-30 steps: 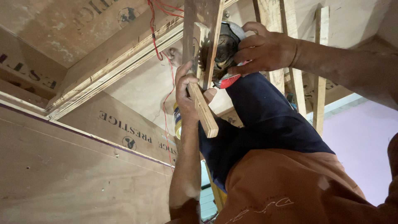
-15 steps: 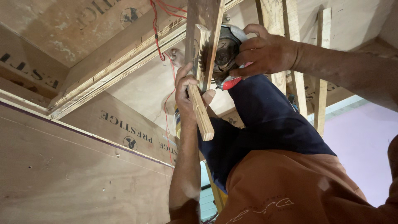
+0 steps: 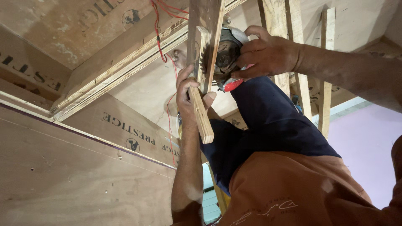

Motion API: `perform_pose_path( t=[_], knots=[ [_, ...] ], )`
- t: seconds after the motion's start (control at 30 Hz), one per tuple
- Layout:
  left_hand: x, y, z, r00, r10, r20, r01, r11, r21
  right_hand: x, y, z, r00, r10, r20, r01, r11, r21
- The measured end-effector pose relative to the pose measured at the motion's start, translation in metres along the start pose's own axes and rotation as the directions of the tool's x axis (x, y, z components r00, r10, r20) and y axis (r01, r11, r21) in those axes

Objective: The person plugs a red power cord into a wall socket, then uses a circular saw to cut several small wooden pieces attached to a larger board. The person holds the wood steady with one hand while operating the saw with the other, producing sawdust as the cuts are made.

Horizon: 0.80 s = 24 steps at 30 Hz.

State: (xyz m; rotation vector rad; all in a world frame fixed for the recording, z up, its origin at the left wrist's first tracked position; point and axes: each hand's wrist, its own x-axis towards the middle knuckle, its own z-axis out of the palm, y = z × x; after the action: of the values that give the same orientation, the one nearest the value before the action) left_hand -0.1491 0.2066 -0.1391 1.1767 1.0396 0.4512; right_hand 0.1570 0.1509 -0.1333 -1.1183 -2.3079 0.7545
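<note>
Where plywood fills the left and slopes up under a stamped panel, only bare sheets and a pale batten, with red wire dangling from above. Further right, left hand raised overhead, forearm near vertical, fingers wrapped tight round a strip, thumb pressed on its far side; probably gripped so to steady the piece against the blade's pull. Strip tilted, lower end free below the fist, upper end tucked against a dark upright post. Just beside it, toothed blade touching or all but touching the strip's right edge, too close to tell which. Right hand closed over the saw, fingers curled round the round guard, wrist bent inward, arm reaching in from the right, likely to keep the disc square to the cut. Below, dark blue cloth and orange shirt; behind, wooden slats and a pink wall.
</note>
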Motion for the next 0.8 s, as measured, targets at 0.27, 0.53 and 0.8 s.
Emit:
perform_pose_path(
  t=[0.27,0.53,0.8],
  knots=[
    [0.0,-0.006,0.0,1.0,0.004,-0.013,-0.005,1.0,-0.011,0.002,-0.001,0.0,1.0,0.012,0.006,-0.012,1.0,0.001],
    [0.001,-0.009,-0.002,1.0,0.018,-0.006,-0.018,1.0,-0.018,0.004,-0.005,-0.002,1.0,0.026,0.0,-0.026,1.0,-0.012],
    [0.001,0.001,-0.002,1.0,-0.019,0.005,0.019,1.0,-0.017,0.002,-0.005,0.0,1.0,0.029,-0.008,-0.029,1.0,0.005]
  ],
)
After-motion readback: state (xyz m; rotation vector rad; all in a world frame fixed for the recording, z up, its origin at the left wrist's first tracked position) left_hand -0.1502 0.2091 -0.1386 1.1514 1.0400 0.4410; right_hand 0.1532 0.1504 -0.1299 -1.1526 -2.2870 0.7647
